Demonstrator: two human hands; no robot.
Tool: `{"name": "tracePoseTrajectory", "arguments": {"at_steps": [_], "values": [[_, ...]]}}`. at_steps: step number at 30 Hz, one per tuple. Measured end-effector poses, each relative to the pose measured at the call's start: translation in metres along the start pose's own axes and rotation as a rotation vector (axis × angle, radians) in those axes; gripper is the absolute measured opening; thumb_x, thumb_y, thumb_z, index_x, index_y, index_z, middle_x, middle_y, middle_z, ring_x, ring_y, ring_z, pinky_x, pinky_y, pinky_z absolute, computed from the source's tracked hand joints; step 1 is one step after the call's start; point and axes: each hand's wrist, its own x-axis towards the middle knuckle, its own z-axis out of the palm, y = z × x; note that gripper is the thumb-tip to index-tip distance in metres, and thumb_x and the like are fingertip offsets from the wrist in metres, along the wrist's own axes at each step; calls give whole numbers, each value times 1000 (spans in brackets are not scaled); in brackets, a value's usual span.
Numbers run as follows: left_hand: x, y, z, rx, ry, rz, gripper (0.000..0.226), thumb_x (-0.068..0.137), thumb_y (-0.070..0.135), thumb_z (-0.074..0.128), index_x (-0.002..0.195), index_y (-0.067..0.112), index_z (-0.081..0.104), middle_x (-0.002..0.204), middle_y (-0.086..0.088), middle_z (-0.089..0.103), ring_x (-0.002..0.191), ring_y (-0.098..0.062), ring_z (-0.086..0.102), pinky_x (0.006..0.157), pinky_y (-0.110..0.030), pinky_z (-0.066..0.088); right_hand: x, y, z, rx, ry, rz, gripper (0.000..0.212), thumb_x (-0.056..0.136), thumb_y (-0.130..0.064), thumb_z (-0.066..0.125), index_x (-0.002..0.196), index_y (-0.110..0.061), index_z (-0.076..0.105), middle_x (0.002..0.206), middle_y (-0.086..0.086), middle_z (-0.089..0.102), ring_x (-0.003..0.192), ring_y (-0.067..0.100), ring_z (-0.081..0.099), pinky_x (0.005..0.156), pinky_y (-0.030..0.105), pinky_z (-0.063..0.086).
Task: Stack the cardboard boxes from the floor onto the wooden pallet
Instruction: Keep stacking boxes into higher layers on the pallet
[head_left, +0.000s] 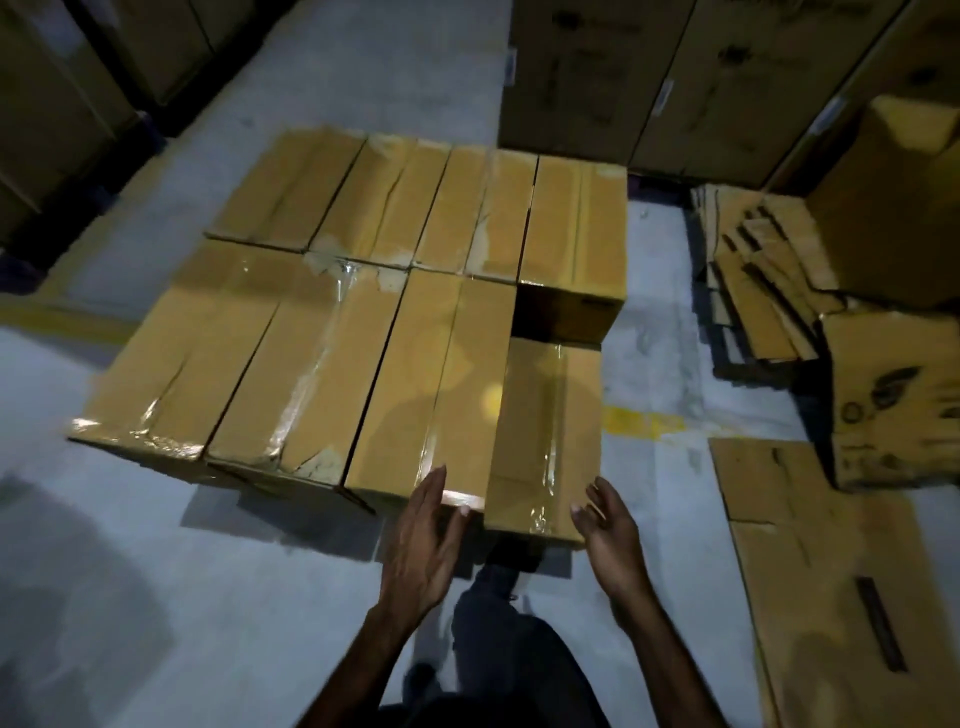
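Both open hands flank a tape-glossed rectangular cardboard box (545, 441).

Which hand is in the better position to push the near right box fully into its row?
Probably the right hand: it is open beside the near corner of the protruding box. The left hand rests on the neighbouring box instead.

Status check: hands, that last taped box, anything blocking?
Left hand, right hand open, flanking brown taped cardboard box. Box sits lower than stacked row. Nothing blocking.
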Motion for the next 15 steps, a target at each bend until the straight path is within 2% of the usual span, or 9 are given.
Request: {"name": "tracePoseTrajectory", "arguments": {"at_steps": [2,7,10,15], "values": [[-20,25,-12,-70,42,-28,72,105,64,42,165,29,29,170,11,30,156,-7,27,127,-46,30,-28,-19,1,21,-4,-40,63,103,-13,66,161,-17,39,160,3,48,146,21,47,112,35,42],[-48,90,-42,-181,154,-55,68,105,50,54,165,30,28,170,5,30,155,-16,30,125,-48,32,-70,-74,11,-1,-30,-165,62,103,-19,67,160,-19,41,160,3,48,144,21,48,114,39,42],[-61,112,-59,-235,192,-65,77,99,69,50,164,37,27,170,7,30,154,-17,31,123,-53,34,-82,-106,15,-50,-71,-255,62,104,-25,66,161,-24,40,161,-2,46,147,21,45,117,43,42],[-74,114,-88,-278,315,-104,83,90,77,50,162,42,30,168,10,34,151,-15,36,120,-57,39,-86,-147,21,-83,-167,-349,62,103,-29,67,159,-28,41,162,0,46,147,22,44,118,52,42]]}}
